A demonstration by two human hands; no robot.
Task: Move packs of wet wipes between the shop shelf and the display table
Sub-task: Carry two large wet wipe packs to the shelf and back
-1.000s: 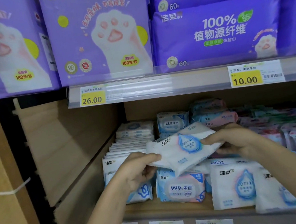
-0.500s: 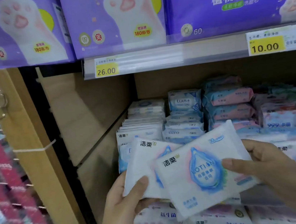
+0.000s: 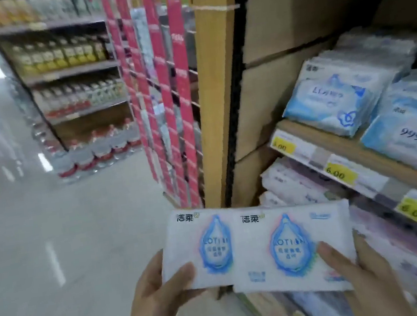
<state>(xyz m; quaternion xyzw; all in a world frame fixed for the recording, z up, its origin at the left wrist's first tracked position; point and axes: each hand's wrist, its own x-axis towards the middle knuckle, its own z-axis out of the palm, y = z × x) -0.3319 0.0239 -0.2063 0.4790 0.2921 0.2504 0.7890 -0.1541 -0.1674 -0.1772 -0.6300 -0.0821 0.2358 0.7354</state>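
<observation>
To the left, the grey aisle floor [image 3: 43,259] lies open out to the far drinks shelving [image 3: 63,71] and the water bottle packs [image 3: 100,150] at its foot. The wooden upright [image 3: 216,103] and pink hanging strips [image 3: 163,84] block the middle. On the right, the shelf [image 3: 304,132] is crammed with wipes packs [image 3: 340,103].

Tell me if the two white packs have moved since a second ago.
Yes. The white packs have come out from above the 6.00 price tags to below and left of that shelf edge.
</observation>
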